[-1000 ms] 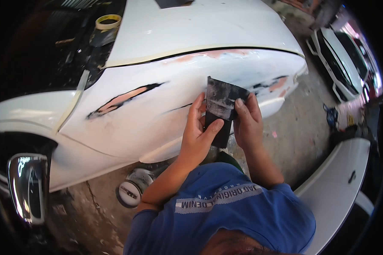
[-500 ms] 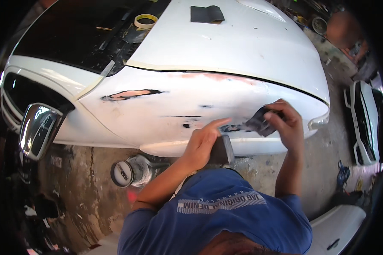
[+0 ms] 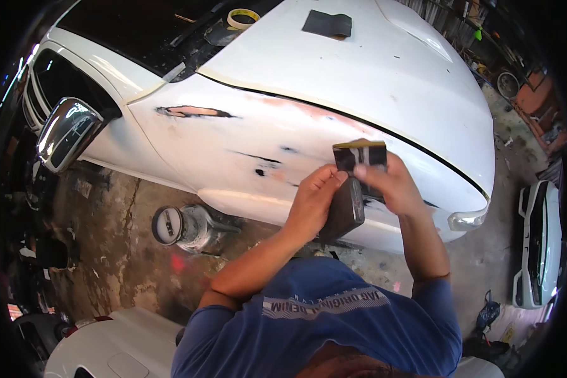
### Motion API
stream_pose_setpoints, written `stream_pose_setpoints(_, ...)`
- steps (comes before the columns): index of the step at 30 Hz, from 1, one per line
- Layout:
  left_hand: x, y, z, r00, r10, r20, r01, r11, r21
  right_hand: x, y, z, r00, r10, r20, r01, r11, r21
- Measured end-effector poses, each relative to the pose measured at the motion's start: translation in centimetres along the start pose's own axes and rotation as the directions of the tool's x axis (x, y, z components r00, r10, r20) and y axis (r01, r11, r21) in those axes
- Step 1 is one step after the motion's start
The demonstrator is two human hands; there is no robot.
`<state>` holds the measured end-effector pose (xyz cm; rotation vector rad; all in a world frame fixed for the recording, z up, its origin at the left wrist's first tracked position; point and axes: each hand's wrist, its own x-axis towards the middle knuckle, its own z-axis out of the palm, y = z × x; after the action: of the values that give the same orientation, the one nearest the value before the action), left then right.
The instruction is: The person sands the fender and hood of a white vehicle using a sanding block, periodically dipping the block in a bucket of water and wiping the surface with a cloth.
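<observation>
Both my hands are together over the white front fender (image 3: 233, 148) of a car. My left hand (image 3: 315, 195) is closed on a dark rectangular sanding block (image 3: 345, 214), its thumb and finger pinched at the top near the sheet. My right hand (image 3: 400, 189) grips a dark sheet of sandpaper (image 3: 373, 155) with a yellowish upper edge, held up just above the block. Bare patches show on the fender, among them a long orange-and-black one (image 3: 195, 112) and small dark spots. The hands hide part of the sanded area behind them.
Another dark sheet (image 3: 327, 24) lies on the white hood (image 3: 384, 69). A tape roll (image 3: 242, 19) rests by the windshield. The side mirror (image 3: 69, 134) juts out at left. On the floor stand a pail (image 3: 169, 225) and, at far right, a white bumper (image 3: 542, 246).
My right hand has lifted the sandpaper off the fender's lower part and moved left to my left hand. The block has come slightly right. My view has shifted and tilted.
</observation>
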<state>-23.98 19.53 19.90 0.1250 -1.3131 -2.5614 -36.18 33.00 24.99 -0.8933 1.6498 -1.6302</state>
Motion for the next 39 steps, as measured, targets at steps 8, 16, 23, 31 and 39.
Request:
stream_pose_setpoints(8, -1.7, -1.2, -2.6, 1.0, 0.03, -0.001, -0.026, 0.889, 0.458, 2.5, -3.7, -2.7, 0.853, -0.521, 0.006, 0.291, 0.468, -0.834)
stream_pose_setpoints(16, -3.0, -0.6, -5.1, 0.998, -0.052, -0.028, 0.059, 0.853, 0.519, 4.6, 0.0, 1.3, 0.771, -0.632, 0.079, 0.179, 0.097, -0.979)
stream_pose_setpoints(23, -4.7, -0.8, -10.8, 0.97, 0.001, -0.242, 0.112, 0.884, 0.454, 4.9, 0.4, 1.2, 0.793, -0.61, 0.001, 0.139, 0.179, -0.974)
stream_pose_setpoints(31, -3.9, -1.2, -10.4, 0.978, -0.006, -0.21, 0.124, 0.824, 0.554, 10.0, 0.2, 6.8, 0.717, -0.696, 0.041, 0.254, 0.205, -0.945)
stream_pose_setpoints(39, -3.4, -1.7, -8.7, 0.986, -0.098, -0.136, 0.163, 0.738, 0.654, 6.6, 0.2, 2.6, 0.744, -0.667, 0.03, 0.203, 0.182, -0.962)
